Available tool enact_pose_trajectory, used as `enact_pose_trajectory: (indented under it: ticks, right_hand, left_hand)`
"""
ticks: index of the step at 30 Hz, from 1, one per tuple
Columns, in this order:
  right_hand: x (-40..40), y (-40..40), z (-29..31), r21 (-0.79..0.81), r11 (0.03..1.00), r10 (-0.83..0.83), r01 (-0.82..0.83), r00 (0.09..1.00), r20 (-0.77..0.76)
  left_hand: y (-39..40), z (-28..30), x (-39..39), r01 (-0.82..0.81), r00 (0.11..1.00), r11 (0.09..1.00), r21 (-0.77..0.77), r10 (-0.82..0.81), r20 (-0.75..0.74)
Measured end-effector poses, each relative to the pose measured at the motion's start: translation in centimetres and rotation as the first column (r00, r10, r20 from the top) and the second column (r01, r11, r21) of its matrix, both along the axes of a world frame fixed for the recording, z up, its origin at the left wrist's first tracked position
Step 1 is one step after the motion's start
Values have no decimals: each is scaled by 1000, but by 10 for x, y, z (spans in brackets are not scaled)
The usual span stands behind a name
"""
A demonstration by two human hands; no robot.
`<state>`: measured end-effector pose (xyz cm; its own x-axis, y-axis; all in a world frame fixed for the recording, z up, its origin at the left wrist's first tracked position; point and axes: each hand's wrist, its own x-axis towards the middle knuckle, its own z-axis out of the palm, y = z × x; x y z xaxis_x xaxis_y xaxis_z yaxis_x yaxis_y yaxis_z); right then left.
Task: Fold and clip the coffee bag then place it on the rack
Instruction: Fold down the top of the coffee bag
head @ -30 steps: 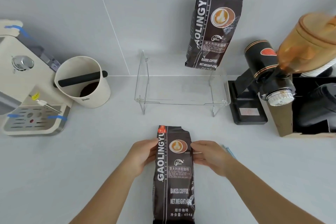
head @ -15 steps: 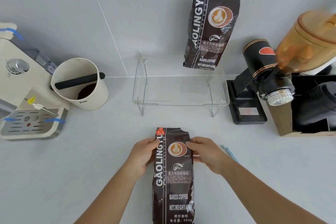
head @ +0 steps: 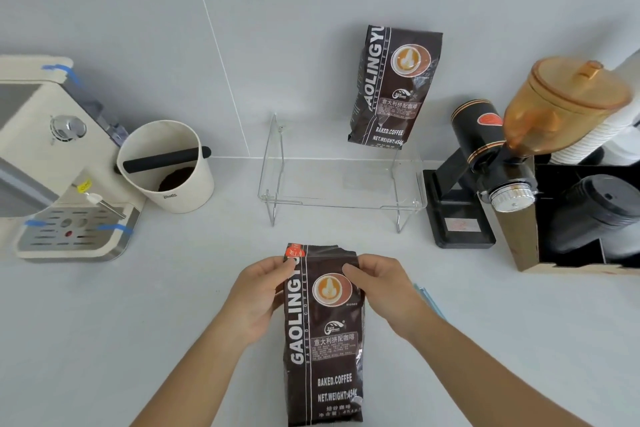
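Observation:
A dark brown coffee bag lies flat on the white counter in front of me, top end pointing away. My left hand pinches its upper left corner by the red tab. My right hand grips the upper right edge, thumb on the bag's face. The bag's top edge is unfolded. A clear acrylic rack stands behind the bag against the wall. A second, identical coffee bag stands on the rack's right side, leaning on the wall. A light blue clip peeks out from behind my right wrist.
An espresso machine sits at the far left, with a cream knock box beside it. To the right of the rack stand a black grinder with an amber hopper and a box of cups and lids.
Both hands have slid up the bag toward its top corners. The view has tilted slightly; the bag stays flat on the counter.

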<state>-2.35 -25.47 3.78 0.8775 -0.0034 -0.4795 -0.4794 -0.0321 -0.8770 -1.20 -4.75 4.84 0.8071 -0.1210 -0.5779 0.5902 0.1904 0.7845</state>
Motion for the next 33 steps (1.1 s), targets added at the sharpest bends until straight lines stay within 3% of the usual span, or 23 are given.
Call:
enact_pose_trajectory:
  ticks: [11, 21, 33]
  right_hand:
    - [-5, -10, 46, 54, 998, 1, -13, 975, 220]
    - [-28, -26, 65, 73, 997, -52, 27, 932, 358]
    - [-45, -36, 66, -26, 1000, 11, -2, 947, 322]
  left_hand:
    - [-10, 37, -8, -50, 970, 994, -96, 71, 234]
    - [-21, 47, -13, 55, 896, 992, -118, 4, 445]
    - [-25, 46, -19, 99, 906, 992, 75, -121, 405]
